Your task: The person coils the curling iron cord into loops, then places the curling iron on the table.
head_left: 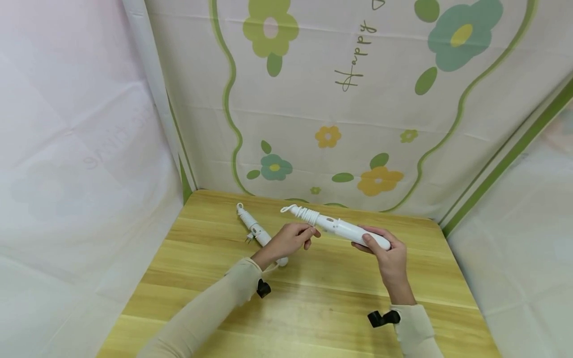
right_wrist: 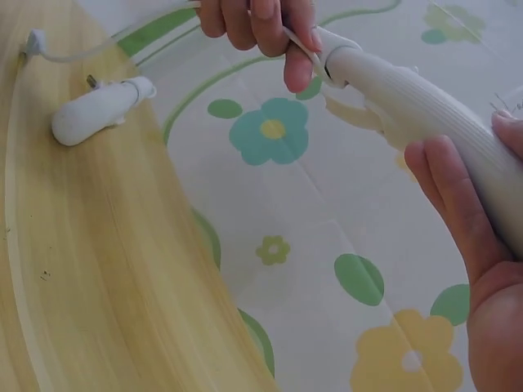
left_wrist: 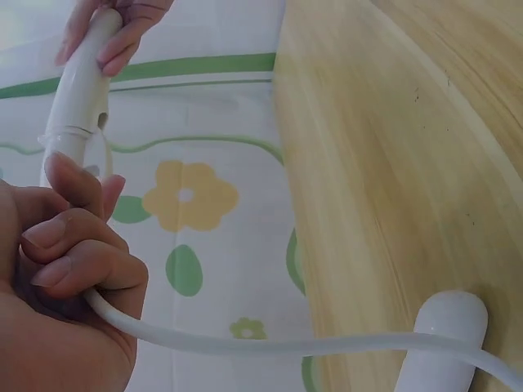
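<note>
My right hand (head_left: 394, 258) grips the smooth, rounded end of a white hair styling iron (head_left: 351, 230), held tilted above the table. Coils of white cord (head_left: 309, 215) wrap its far part, with a loop at the tip. My left hand (head_left: 293, 236) is beside those coils, its fingers curled round a loose length of the cord (left_wrist: 245, 345). That length trails away to a white plug (right_wrist: 34, 42) in the right wrist view. A second white styling iron (head_left: 259, 233), wound with its own cord, lies on the table, partly hidden behind my left wrist.
Both irons are over a wood-grain table (head_left: 322, 308). A flower-printed cloth (head_left: 304, 104) hangs at its far edge, and pale cloths (head_left: 80, 199) enclose the left and right sides. The second iron has a pronged plug (head_left: 249, 237) at its side.
</note>
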`<state>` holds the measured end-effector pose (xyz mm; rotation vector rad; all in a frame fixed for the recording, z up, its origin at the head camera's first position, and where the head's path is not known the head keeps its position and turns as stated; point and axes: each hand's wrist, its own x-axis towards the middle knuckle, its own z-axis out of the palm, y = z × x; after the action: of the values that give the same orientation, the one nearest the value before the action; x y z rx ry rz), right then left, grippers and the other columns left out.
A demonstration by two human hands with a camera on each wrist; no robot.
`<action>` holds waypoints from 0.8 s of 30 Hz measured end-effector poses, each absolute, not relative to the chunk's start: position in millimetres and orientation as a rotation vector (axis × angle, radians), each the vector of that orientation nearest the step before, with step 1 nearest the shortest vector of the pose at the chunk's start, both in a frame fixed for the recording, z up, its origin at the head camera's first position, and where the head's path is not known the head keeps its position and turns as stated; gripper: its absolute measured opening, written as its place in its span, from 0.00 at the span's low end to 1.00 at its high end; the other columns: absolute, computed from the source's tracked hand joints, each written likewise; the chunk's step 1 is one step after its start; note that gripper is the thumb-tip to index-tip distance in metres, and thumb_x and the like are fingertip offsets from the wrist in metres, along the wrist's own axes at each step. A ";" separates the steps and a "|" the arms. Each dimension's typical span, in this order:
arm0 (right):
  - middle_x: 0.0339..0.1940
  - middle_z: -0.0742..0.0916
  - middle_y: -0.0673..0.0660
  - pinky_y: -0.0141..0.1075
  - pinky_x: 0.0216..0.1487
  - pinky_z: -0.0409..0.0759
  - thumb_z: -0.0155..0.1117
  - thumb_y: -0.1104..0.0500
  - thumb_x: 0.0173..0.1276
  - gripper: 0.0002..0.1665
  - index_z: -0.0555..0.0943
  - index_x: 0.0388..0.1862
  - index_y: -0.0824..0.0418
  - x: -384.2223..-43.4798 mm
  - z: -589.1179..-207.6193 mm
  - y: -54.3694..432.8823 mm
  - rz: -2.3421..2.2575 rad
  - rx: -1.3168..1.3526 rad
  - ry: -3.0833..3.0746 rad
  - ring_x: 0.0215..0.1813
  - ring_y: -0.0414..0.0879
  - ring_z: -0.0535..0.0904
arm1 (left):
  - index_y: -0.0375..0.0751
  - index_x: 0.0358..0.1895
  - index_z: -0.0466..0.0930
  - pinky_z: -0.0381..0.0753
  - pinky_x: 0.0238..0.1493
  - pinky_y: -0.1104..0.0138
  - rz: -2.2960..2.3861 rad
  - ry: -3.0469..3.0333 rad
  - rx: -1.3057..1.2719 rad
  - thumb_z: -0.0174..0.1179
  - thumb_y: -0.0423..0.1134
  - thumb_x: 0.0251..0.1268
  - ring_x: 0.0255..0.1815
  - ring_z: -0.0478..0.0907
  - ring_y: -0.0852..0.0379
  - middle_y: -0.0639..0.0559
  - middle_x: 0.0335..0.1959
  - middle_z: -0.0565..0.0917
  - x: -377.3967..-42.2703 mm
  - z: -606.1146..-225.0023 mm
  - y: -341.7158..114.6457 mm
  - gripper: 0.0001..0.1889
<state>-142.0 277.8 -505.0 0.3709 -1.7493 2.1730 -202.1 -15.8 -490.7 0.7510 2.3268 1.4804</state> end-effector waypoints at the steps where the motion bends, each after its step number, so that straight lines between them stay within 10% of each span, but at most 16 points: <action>1: 0.53 0.94 0.59 0.48 0.47 0.91 0.64 0.77 0.77 0.18 0.76 0.57 0.92 -142.4 -505.1 277.2 2.166 0.367 -1.750 0.55 0.53 0.92 | 0.51 0.52 0.90 0.59 0.20 0.69 1.480 2.327 0.744 0.47 0.51 0.93 0.16 0.57 0.61 0.53 0.26 0.85 -201.3 -491.2 -16.0 0.20; 9: 0.53 0.94 0.57 0.45 0.47 0.91 0.65 0.77 0.76 0.17 0.77 0.57 0.91 -145.0 -511.1 277.8 2.091 0.310 -1.771 0.55 0.50 0.92 | 0.52 0.52 0.90 0.58 0.19 0.69 1.471 2.349 0.747 0.49 0.48 0.92 0.15 0.55 0.61 0.42 0.29 0.86 -196.1 -492.9 -19.6 0.17; 24: 0.50 0.91 0.56 0.40 0.44 0.91 0.69 0.75 0.74 0.16 0.81 0.56 0.87 -148.4 -521.3 281.4 2.024 0.149 -1.879 0.44 0.47 0.94 | 0.49 0.44 0.87 0.67 0.29 0.68 1.282 2.501 0.893 0.51 0.47 0.91 0.17 0.60 0.63 0.55 0.23 0.80 -200.2 -466.7 -36.6 0.16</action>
<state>-148.4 281.4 -521.3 0.1494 -1.8795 2.0243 -200.2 -36.6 -466.7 0.8927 2.5014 1.2816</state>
